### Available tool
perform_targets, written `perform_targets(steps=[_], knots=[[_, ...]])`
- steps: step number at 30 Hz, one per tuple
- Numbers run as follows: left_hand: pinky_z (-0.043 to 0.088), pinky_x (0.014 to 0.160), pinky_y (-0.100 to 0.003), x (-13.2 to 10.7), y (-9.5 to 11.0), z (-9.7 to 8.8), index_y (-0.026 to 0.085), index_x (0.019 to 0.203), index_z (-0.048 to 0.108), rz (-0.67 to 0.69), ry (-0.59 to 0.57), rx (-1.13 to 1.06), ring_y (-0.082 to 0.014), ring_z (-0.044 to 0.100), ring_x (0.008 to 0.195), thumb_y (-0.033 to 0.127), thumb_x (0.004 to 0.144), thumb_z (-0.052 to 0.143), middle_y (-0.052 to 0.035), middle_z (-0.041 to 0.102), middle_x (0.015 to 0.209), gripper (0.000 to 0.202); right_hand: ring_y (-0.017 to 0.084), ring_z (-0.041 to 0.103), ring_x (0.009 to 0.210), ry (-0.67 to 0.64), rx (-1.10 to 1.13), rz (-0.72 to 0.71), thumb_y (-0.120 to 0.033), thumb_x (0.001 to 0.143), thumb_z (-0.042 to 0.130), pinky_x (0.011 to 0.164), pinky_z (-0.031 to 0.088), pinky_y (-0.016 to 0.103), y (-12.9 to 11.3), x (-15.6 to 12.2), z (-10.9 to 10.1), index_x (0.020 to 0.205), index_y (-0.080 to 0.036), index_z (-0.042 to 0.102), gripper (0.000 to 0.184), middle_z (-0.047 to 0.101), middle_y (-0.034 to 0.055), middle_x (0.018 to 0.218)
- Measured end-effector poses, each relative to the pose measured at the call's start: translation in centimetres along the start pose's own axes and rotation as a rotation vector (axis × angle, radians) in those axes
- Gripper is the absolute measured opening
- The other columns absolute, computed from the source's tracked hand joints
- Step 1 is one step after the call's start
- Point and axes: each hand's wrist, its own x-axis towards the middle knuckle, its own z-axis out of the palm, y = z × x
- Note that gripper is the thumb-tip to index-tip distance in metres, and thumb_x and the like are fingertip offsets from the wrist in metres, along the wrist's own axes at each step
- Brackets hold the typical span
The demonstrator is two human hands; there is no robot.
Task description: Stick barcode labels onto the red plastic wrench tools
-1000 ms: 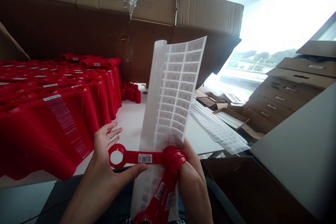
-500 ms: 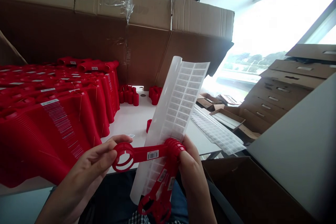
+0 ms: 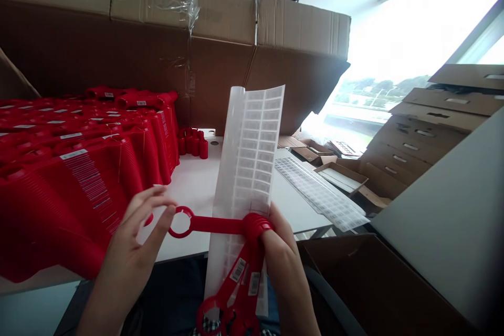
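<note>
Left hand (image 3: 126, 252) open, fingers (image 3: 155, 205) just beside ring end, contact hard to tell; right hand (image 3: 283, 268) curled firmly round red plastic wrench (image 3: 216, 225), wrench lying across label sheet (image 3: 248, 168); barcode labels (image 3: 238, 270) on lower arm; red stack (image 3: 79, 194) at left.

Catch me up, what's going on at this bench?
A person's right hand grips a bunch of red plastic ring-ended pieces against a translucent sheet of labels. Their left hand is at one piece's ring end. Large red stacks sit on the white table nearby.
</note>
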Motion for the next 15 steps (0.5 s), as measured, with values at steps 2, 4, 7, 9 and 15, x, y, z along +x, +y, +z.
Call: perform_targets(steps=[2, 4, 7, 9, 15], knots=[[0.055, 0.100, -0.031, -0.5, 0.9, 0.6, 0.032, 0.107, 0.070, 0.099, 0.184, 0.087, -0.0291, 0.046, 0.140, 0.055, 0.093, 0.064, -0.0016, 0.054, 0.142, 0.028, 0.026, 0.068, 0.087, -0.004, -0.020, -0.023, -0.021, 0.082, 0.051, 0.066, 0.054, 0.033, 0.0, 0.0, 0.4, 0.113, -0.025, 0.069, 0.036, 0.073, 0.0049, 0.101], [0.054, 0.099, -0.023, -1.3, 2.0, 1.1, 0.033, 0.114, 0.065, 0.136, 0.303, 0.065, -0.0232, 0.050, 0.135, 0.047, 0.097, 0.061, 0.0007, 0.056, 0.136, 0.022, 0.024, 0.065, 0.082, 0.003, -0.041, -0.038, -0.020, 0.083, 0.050, 0.065, 0.053, 0.032, 0.0, 0.1, 0.8, 0.109, -0.025, 0.067, 0.032, 0.072, 0.0041, 0.097], [0.061, 0.078, -0.019, -2.7, 3.1, 1.3, 0.031, 0.112, 0.065, 0.181, 0.360, -0.013, -0.0195, 0.064, 0.111, 0.040, 0.096, 0.064, 0.0006, 0.062, 0.126, 0.019, 0.021, 0.061, 0.076, 0.001, -0.088, -0.044, -0.019, 0.083, 0.049, 0.065, 0.052, 0.031, 0.0, 0.2, 1.2, 0.097, -0.024, 0.064, 0.021, 0.068, 0.0028, 0.088], [0.056, 0.049, -0.017, -3.2, 3.2, 1.3, 0.029, 0.111, 0.067, 0.190, 0.332, -0.031, -0.0139, 0.068, 0.076, 0.040, 0.091, 0.071, -0.0002, 0.064, 0.122, 0.023, 0.020, 0.060, 0.075, -0.021, -0.090, -0.040, -0.019, 0.083, 0.048, 0.064, 0.051, 0.030, 0.0, 0.1, 1.4, 0.095, -0.025, 0.063, 0.020, 0.067, 0.0024, 0.088], [0.039, 0.028, -0.015, -3.0, 2.0, 1.2, 0.028, 0.096, 0.069, -0.030, -0.011, -0.042, -0.0024, 0.043, 0.034, 0.047, 0.084, 0.076, 0.0032, 0.069, 0.091, 0.024, 0.018, 0.058, 0.071, -0.106, -0.075, -0.035, -0.015, 0.083, 0.046, 0.060, 0.049, 0.026, 0.1, -0.4, 1.6, 0.096, -0.026, 0.063, 0.024, 0.064, -0.0002, 0.082]])
